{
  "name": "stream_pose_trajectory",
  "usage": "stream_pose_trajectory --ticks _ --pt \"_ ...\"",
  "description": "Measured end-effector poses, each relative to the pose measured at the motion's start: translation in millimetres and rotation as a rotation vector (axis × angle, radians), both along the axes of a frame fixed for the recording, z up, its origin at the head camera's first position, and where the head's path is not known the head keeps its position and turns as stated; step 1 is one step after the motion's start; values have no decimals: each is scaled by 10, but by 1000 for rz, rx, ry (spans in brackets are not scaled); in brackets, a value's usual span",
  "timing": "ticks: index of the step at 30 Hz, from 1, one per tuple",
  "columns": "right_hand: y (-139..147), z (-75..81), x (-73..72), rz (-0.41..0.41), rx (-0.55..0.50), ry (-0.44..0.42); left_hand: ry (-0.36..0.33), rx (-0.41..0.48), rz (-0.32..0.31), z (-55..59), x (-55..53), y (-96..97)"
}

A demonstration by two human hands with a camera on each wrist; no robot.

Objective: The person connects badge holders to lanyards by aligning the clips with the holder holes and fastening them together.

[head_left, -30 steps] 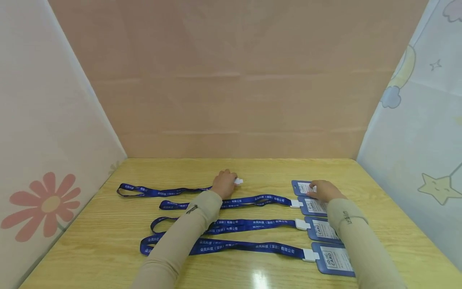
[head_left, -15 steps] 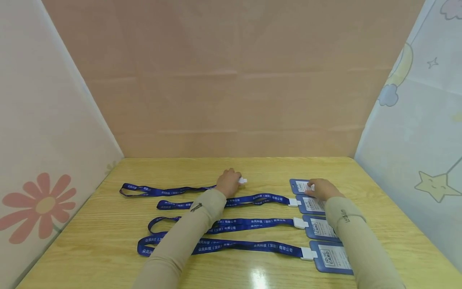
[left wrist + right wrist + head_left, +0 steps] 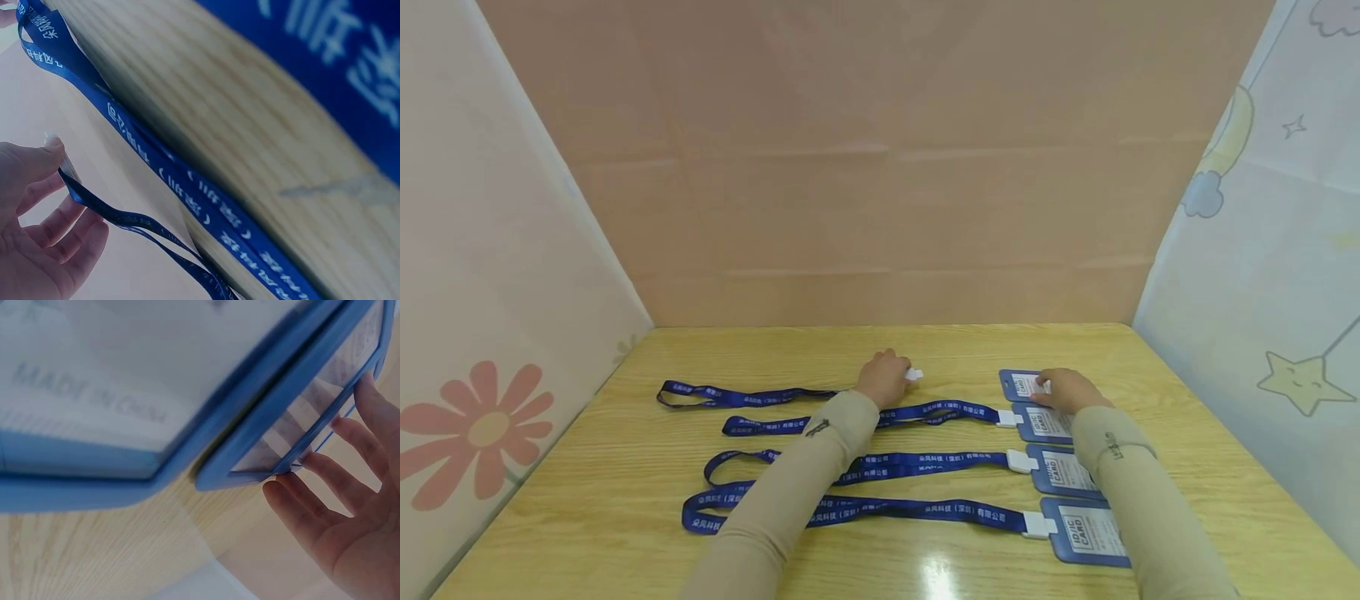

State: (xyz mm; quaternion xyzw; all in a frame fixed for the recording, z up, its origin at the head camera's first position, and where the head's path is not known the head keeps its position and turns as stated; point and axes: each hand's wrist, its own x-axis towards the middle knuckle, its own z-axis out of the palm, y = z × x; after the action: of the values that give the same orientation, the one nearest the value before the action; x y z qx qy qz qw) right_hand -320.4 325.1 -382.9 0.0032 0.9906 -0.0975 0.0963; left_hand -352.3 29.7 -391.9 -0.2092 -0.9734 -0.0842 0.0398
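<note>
My left hand [image 3: 883,379] pinches the white plastic clip [image 3: 913,374] of the farthest blue lanyard [image 3: 722,395] between thumb and fingers. In the left wrist view, the strap [image 3: 125,217] trails from that clip past the curled fingers. My right hand [image 3: 1070,389] grips the farthest blue ID card holder [image 3: 1019,385], thumb on its near side; the hand covers its right part. A gap of bare table separates this holder from the clip. In the right wrist view, the fingertips [image 3: 309,461] lie along the holders' edges.
Nearer to me, three blue lanyards lie in rows, the closest lanyard [image 3: 917,510] included. Their white clips meet blue card holders, among them the nearest holder [image 3: 1086,532]. The wooden table [image 3: 985,558] is bounded by a plain back panel [image 3: 880,208] and patterned side panels.
My left hand has moved a little to the right, drawing the clip and its lanyard along toward the far holder. The right hand stays at that holder; the view has shifted slightly.
</note>
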Motion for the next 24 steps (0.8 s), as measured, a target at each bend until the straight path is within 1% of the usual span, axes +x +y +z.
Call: stream_pose_trajectory --ticks 6,13,17,20,24 --pt "-3 -10 5 3 5 9 -25 -2 8 10 18 47" --pt "-30 -36 -7 -11 3 5 -13 -18 -2 5 17 86" --pt "-42 -35 -4 -1 7 11 -16 -25 -3 13 11 117" --pt "-54 -32 6 3 10 17 -18 -39 -4 19 10 151" --pt "-73 -35 16 -11 1 19 -12 -62 -4 18 4 203"
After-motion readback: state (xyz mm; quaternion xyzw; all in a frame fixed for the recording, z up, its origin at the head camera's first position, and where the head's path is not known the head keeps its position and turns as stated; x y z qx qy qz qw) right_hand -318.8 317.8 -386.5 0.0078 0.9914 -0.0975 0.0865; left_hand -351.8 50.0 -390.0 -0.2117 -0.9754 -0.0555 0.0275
